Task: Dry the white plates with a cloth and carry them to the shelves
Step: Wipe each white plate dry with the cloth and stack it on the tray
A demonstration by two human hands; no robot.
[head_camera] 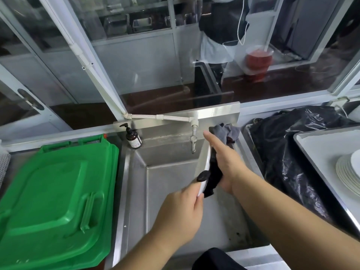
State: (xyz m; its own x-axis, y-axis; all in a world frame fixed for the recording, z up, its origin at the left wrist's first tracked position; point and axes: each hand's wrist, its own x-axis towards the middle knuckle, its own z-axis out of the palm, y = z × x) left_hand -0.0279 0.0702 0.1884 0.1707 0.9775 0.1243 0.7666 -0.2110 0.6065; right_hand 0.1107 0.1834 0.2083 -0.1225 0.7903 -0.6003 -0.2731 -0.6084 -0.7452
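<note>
Over on the far left a green bin lid lies flat on the counter, and next to it the steel sink takes up the middle, with a brown pump bottle standing at its back corner. Above the basin the left hand grips the near rim of a white plate, fingers curled round the edge, holding it on edge so that only its thin profile shows. Against the plate's right-hand face the right hand presses a black cloth with fingers laid out fairly straight; a corner of the cloth wraps over the rim to the left face. A grey rag sits on the sink's back ledge just beyond. Further right lies a black plastic bag, and at the far right a stack of white plates rests on a tray. By my reading the job is mid-way through drying one plate; whether the stack is dried or waiting cannot be told, and no shelves are in view, so carrying is not yet done.
</note>
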